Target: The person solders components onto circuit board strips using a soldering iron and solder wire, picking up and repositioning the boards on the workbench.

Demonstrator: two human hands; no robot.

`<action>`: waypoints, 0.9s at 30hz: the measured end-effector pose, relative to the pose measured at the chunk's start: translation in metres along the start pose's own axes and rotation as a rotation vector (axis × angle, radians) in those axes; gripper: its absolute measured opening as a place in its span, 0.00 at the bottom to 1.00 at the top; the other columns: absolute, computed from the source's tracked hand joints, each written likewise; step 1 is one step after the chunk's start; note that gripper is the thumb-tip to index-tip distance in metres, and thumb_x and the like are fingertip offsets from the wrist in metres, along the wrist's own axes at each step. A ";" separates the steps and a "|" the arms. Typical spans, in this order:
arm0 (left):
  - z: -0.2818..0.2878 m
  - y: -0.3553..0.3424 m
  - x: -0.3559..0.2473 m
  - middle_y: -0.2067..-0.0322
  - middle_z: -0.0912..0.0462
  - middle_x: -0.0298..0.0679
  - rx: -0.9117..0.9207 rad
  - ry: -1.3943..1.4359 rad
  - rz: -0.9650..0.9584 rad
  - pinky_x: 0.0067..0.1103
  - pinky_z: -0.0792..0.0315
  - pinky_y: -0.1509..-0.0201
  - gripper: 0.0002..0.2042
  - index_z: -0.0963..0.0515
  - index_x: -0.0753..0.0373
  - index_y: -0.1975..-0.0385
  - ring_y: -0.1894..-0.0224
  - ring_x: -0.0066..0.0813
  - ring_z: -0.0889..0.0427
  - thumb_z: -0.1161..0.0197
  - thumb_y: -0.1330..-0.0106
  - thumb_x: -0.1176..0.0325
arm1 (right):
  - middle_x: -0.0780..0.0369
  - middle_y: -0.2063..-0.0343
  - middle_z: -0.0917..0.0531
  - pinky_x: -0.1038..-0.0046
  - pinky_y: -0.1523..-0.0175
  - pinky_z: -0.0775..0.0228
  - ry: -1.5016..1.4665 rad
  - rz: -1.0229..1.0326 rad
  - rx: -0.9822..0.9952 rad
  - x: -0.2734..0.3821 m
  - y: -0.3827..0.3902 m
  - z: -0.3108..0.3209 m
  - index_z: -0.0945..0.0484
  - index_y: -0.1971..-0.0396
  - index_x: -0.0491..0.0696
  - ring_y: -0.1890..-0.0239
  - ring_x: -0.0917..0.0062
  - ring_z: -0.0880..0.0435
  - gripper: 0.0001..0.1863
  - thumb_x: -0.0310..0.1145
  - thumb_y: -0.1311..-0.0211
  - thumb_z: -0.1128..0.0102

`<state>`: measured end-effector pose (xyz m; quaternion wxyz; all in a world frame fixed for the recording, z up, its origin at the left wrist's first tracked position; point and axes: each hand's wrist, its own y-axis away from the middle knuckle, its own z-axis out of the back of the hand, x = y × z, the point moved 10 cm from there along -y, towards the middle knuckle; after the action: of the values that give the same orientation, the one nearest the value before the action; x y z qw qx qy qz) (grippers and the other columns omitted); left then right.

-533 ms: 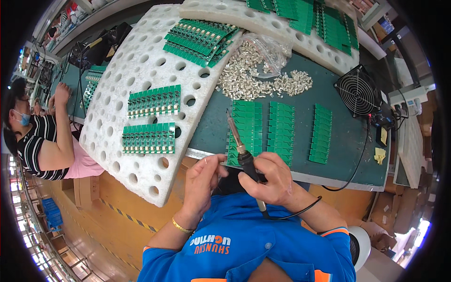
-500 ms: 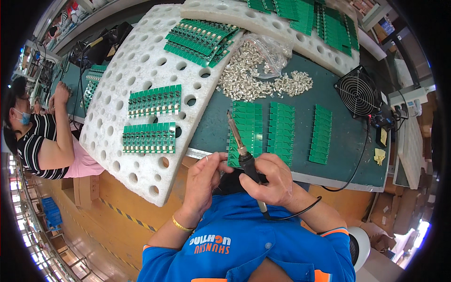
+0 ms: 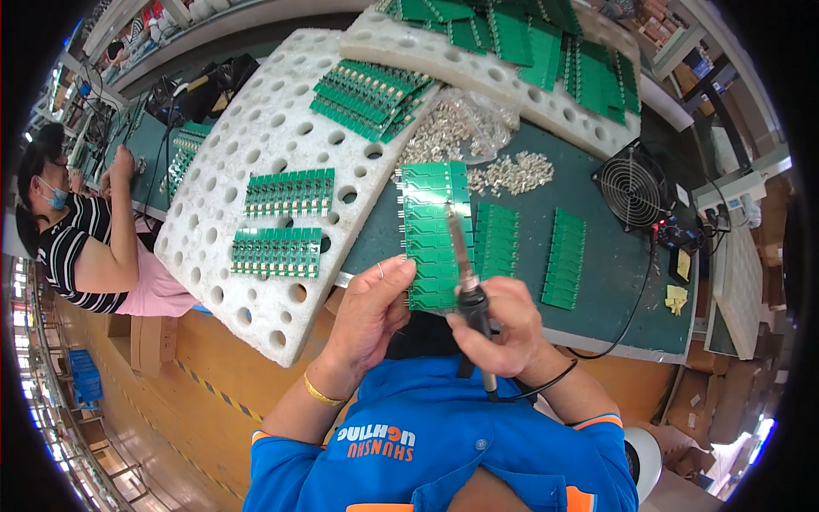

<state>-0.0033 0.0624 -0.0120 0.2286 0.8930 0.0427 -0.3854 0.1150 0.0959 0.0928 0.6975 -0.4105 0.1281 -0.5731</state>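
My left hand (image 3: pixel 373 311) pinches the lower left edge of a green circuit board panel (image 3: pixel 426 230), which is raised toward me with its bare, trace-marked face up. Metal pins stick out along the panel's left side. In my right hand (image 3: pixel 505 328) is a soldering iron (image 3: pixel 472 300), gripped by its black handle. The iron's metal shaft slants up across the panel's right part; its tip is blurred, so I cannot tell whether it touches. Two more green panels, one nearer (image 3: pixel 497 241) and one farther right (image 3: pixel 564 258), lie on the dark green bench (image 3: pixel 614 294).
Small metal parts (image 3: pixel 516 173) lie heaped beside a clear plastic bag (image 3: pixel 486 128). A white foam board (image 3: pixel 281 128) with round holes carries populated circuit boards (image 3: pixel 290 192). More panels (image 3: pixel 597 77) rest on another foam slab. A black fan (image 3: pixel 633 183) stands right. Another person (image 3: pixel 90 226) sits at left.
The panel has come up off the bench in my left hand and now shows its flat face. My right hand has shifted slightly right and down with the soldering iron. The whole view has shifted slightly.
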 end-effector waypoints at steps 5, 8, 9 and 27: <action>-0.043 -0.011 -0.023 0.84 0.33 0.19 0.024 -0.074 -0.086 0.12 0.53 0.83 0.13 0.22 0.65 0.52 0.86 0.06 0.47 0.43 0.26 0.62 | 0.53 0.57 0.28 0.63 0.59 0.26 0.272 -0.208 -0.386 -0.027 0.007 0.058 0.25 0.55 0.49 0.59 0.60 0.23 0.25 0.25 0.56 0.25; -0.073 -0.019 -0.027 0.82 0.32 0.19 0.074 -0.109 -0.121 0.13 0.53 0.82 0.14 0.22 0.66 0.49 0.85 0.05 0.46 0.42 0.26 0.64 | 0.53 0.58 0.27 0.68 0.62 0.29 0.292 -0.284 -0.455 -0.042 0.004 0.082 0.27 0.54 0.46 0.61 0.63 0.25 0.24 0.24 0.51 0.26; -0.081 -0.023 -0.029 0.81 0.31 0.19 0.089 -0.117 -0.135 0.13 0.53 0.82 0.14 0.22 0.66 0.48 0.85 0.05 0.46 0.43 0.26 0.64 | 0.54 0.60 0.26 0.69 0.62 0.29 0.299 -0.298 -0.477 -0.047 0.003 0.089 0.27 0.54 0.46 0.62 0.64 0.25 0.23 0.24 0.50 0.27; -0.135 -0.075 -0.039 0.81 0.32 0.23 0.189 -0.050 -0.074 0.12 0.52 0.82 0.10 0.25 0.62 0.56 0.86 0.08 0.47 0.49 0.23 0.62 | 0.56 0.60 0.28 0.74 0.68 0.27 0.221 -0.451 -0.651 -0.110 0.011 0.135 0.27 0.53 0.47 0.68 0.73 0.23 0.23 0.20 0.50 0.29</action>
<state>0.0406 0.1924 0.0683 0.1298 0.8984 0.0334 -0.4182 0.1758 0.2533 0.1378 0.3703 -0.5636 0.2835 -0.6818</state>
